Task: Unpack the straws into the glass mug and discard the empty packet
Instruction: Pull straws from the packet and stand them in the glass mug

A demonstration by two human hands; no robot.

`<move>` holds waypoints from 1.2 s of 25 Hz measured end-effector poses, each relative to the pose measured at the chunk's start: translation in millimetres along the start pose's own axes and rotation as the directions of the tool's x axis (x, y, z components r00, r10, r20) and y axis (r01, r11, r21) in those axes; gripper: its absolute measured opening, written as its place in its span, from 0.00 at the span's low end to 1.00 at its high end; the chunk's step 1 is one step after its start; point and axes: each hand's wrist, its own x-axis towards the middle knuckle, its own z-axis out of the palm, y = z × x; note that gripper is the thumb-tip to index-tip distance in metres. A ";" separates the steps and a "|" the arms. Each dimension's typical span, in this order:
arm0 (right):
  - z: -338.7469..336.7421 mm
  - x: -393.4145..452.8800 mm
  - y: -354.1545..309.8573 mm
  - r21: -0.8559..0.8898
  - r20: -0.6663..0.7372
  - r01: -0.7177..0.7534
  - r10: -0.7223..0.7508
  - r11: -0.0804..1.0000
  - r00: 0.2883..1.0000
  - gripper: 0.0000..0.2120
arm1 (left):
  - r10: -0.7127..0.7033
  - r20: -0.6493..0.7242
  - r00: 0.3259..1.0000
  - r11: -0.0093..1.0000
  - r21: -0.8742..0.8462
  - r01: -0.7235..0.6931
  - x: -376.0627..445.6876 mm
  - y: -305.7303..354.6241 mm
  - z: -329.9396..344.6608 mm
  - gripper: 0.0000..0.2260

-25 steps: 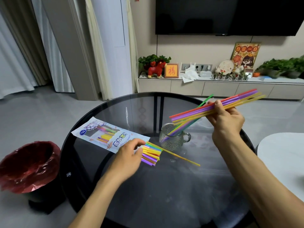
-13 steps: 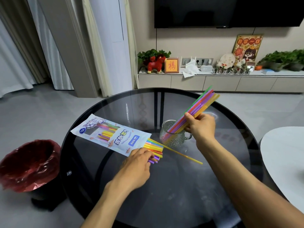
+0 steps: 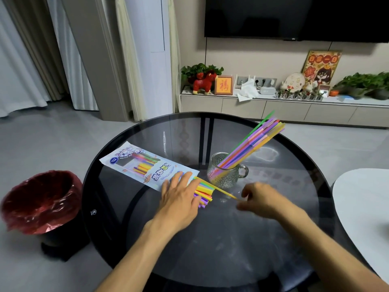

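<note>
A glass mug (image 3: 226,172) stands near the middle of the round glass table (image 3: 210,239), with a bundle of coloured straws (image 3: 255,140) leaning out of it to the upper right. The white straw packet (image 3: 145,165) lies flat to its left, and several more straws (image 3: 205,191) stick out of its open end. My left hand (image 3: 181,197) presses flat on that open end. A single yellow straw (image 3: 225,192) juts out farther, toward my right hand (image 3: 261,200), whose curled fingers are at its tip; the hand is blurred, so a grip is unclear.
A black bin with a red liner (image 3: 40,203) stands on the floor left of the table. A white table edge (image 3: 366,207) shows at the right. A TV cabinet with plants and ornaments (image 3: 284,106) runs along the far wall.
My right hand let go of the straw bundle, which now rests in the mug, and dropped to the loose yellow straw. My left hand slid up onto the packet's open end.
</note>
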 end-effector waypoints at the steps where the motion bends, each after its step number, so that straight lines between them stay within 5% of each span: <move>1: 11.2 0.1 -0.1 -0.056 0.003 0.043 -0.043 0.997 0.999 0.11 | -0.021 0.060 0.998 0.999 0.036 0.019 0.7 -1.9 4.1 0.21; 3: 22.9 1.5 -1.9 -0.079 -0.067 0.119 -0.124 0.990 0.990 0.06 | -0.054 0.173 0.983 0.997 0.068 0.043 0.3 -7.8 9.1 0.23; 8: 26.4 9.4 -13.1 -0.065 -0.166 0.212 -0.220 0.975 0.961 0.10 | -0.002 0.202 0.979 1.000 0.019 -0.001 -8.5 -6.4 5.3 0.25; 13: 34.7 11.4 -42.1 0.489 -0.051 0.074 -0.057 0.869 0.997 0.10 | 0.032 0.136 0.990 0.998 -0.059 -0.024 -15.4 -1.4 2.5 0.23; 20: 41.8 9.7 -55.3 -0.029 -0.123 0.149 -0.152 0.988 0.981 0.13 | 0.034 0.185 0.982 0.999 -0.023 -0.030 -17.7 -1.5 0.5 0.24; 30: 31.5 19.4 -41.0 -0.022 -0.008 0.147 -0.147 0.989 0.989 0.13 | 0.005 0.210 0.978 1.000 -0.008 -0.004 -16.7 -2.1 -0.5 0.26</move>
